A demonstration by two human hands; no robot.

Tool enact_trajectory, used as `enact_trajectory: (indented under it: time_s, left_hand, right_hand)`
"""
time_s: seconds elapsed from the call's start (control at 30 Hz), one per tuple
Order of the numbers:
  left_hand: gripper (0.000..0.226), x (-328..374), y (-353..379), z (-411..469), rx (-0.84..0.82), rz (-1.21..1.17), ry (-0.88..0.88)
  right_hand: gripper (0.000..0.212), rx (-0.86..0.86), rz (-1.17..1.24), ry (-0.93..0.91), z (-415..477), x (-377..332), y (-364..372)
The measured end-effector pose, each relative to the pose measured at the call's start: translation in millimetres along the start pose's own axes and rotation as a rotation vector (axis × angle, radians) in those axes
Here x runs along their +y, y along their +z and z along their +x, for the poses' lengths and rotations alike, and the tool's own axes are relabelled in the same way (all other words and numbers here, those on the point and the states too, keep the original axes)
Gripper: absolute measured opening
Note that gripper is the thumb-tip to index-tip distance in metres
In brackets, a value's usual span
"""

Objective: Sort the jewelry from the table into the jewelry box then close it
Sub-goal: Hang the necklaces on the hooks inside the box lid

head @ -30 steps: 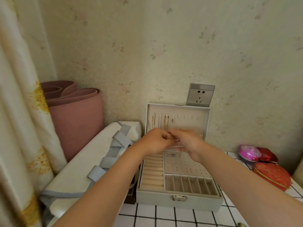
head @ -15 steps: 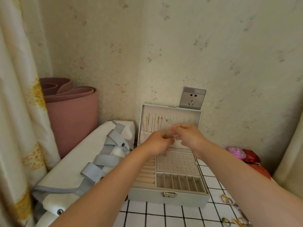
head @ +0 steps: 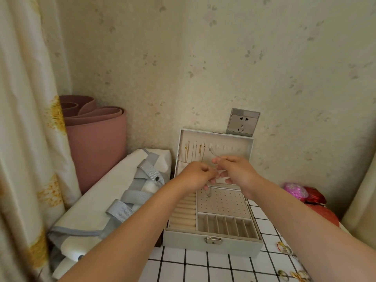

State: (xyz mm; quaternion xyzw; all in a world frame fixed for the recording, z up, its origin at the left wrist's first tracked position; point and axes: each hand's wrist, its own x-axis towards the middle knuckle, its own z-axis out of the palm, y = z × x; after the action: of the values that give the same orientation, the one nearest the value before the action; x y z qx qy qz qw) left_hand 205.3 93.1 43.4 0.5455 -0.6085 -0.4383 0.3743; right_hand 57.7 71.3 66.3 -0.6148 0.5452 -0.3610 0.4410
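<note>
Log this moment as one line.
step: hanging necklace in lid | left hand: pinches necklace | right hand: pinches necklace | jewelry box: open | rings: on table

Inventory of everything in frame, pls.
jewelry box: 1, grey, open, centre
gold necklaces: few, gold, in lid
silver chain: 1, silver, lid hook to hands
loose jewelry: several, mixed, table right
table: 1, white tiled
socket: 1, grey, behind box
rolled mat: 1, pink, left
bag: 1, white/grey, left of box
gift boxes: about three, red/pink, far right
curtain: 1, cream, left edge
left hand: pinches chain
right hand: pinches chain
</note>
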Motion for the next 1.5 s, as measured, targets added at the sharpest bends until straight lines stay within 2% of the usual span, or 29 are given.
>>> enact_trajectory:
  time_s: [0.13, 0.2, 0.27, 0.37, 0.53, 0.6, 0.67, 0.8, 0.93, 1.1, 1.3, 1.4, 1.5]
  left_hand:
    - [0.015, 3, -3, 2, 0.044, -0.061, 0.006]
    - [0.016, 3, -2, 3, 0.067, -0.050, 0.020]
    - [0.015, 2, -1, 3, 0.079, -0.033, 0.039]
    - [0.017, 3, 0, 3, 0.092, 0.036, 0.078]
    - [0.028, -16, -8, 12, 0.245, 0.463, 0.233]
    - [0.027, -28, -11, 16, 0.310, 0.707, 0.341]
    - [0.026, -36, -12, 20, 0.361, 0.841, 0.443]
    - [0.023, -47, -5, 23, 0.420, 1.031, 0.452]
    - [0.028, -52, -2, 23, 0.438, 1.079, 0.459]
    - [0.030, -48, -2, 24, 0.411, 1.112, 0.445]
    - [0.032, -44, -6, 26, 0.390, 1.114, 0.412]
    - [0.034, -46, -9, 26, 0.389, 1.091, 0.419]
    - [0.037, -47, -10, 25, 0.380, 1.076, 0.423]
  right_hand:
    - [0.021, -0.138, -0.196, 0.097, -7, 9, 0]
    - [0.024, -0.214, -0.207, 0.118, -10, 17, 4]
    - [0.025, -0.257, -0.178, 0.097, -12, 22, 9]
    - [0.012, -0.277, -0.272, -0.005, -11, 27, 14]
    - [0.013, -0.238, -0.334, -0.062, -6, 21, 12]
    - [0.018, -0.183, -0.350, -0.099, -1, 13, 9]
    - [0.018, -0.112, -0.325, -0.125, 4, 2, 6]
    - [0.010, 0.048, -0.207, -0.165, 16, -17, 1]
    - [0.012, 0.137, -0.187, -0.191, 30, -24, 0]
    - [0.020, 0.167, -0.323, -0.207, 50, -13, 6]
    - [0.018, 0.112, -0.600, -0.287, 57, 9, 20]
    - [0.015, 0.096, -0.783, -0.269, 52, 16, 23]
    - [0.016, 0.063, -0.817, -0.295, 46, 19, 24]
